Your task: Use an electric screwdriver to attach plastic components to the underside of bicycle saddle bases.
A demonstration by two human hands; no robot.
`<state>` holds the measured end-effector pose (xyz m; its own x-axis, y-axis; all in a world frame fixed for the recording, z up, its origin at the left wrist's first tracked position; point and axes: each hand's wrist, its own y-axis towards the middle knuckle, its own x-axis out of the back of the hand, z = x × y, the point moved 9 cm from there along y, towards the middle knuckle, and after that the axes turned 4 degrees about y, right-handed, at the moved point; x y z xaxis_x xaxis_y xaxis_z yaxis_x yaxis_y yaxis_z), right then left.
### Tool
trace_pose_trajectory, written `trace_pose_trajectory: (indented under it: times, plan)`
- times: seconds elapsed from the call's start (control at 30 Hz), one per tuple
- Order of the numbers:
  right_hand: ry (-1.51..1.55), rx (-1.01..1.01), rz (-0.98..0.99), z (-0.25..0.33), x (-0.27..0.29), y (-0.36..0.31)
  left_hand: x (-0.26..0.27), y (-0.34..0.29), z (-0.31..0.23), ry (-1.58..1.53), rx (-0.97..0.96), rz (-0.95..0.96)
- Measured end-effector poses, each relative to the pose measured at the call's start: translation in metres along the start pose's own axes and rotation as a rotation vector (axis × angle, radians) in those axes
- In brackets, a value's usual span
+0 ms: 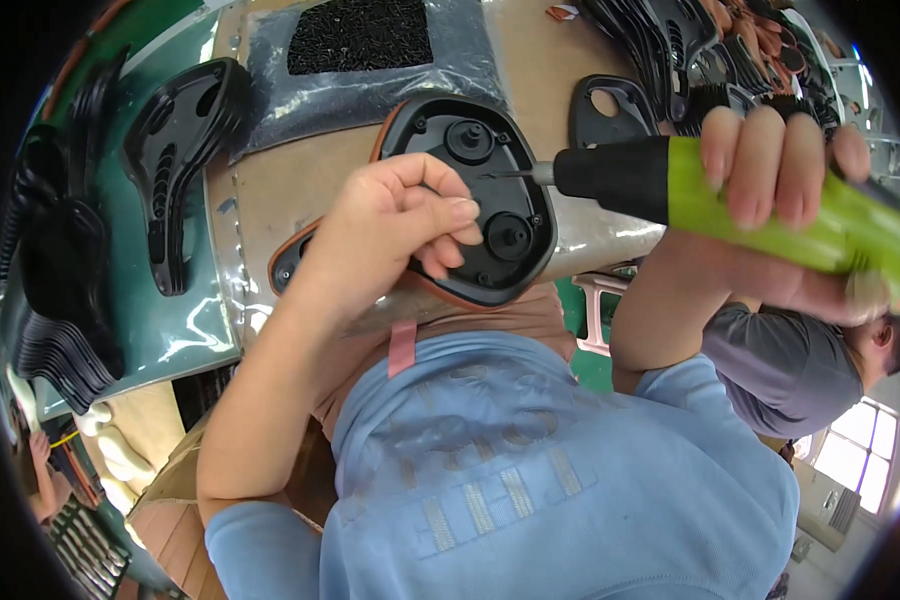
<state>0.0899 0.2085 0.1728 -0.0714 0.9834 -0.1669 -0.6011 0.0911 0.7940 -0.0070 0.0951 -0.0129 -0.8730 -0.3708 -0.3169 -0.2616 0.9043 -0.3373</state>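
Observation:
My right hand (775, 180) is wrapped around a green electric screwdriver (685, 185) with a black nose, held level and pointing left. Its thin bit reaches over a black plastic shell (510, 200) with an orange outer rim. Two round posts stand inside the shell, and small screw bosses line its edge. Over the shell's left side is my left hand (395, 220), its fingers curled and thumb pressed toward them. Whatever they may hold is too small or hidden to make out. A narrower, handle-like end (288, 265) of the shell shows left of my wrist.
A plastic bag of black screws (360, 38) lies beyond the shell. Black curved plastic parts (175, 170) are stacked at left on a green surface (195, 320). More black parts (615, 110) lie at the far right. Another person (795, 365) sits to the right.

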Motion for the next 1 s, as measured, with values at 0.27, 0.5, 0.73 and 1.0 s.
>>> trace_pose_trajectory:
  times: [0.27,0.5,0.73,1.0]
  plan:
    - [0.172,-0.39,0.327,-0.037,-0.053,-0.001,0.014,0.009,-0.002,0.064,-0.076,-0.006]
    - [-0.059,-0.678,0.358,-0.051,-0.073,-0.017,0.01,0.008,0.0,0.1,-0.134,0.02]
    - [0.282,-0.615,0.801,-0.078,-0.118,-0.002,0.01,0.005,0.002,0.054,-0.162,0.091]
    - [0.164,-0.585,0.546,-0.084,-0.119,-0.016,0.017,0.003,0.003,0.204,-0.204,-0.015]
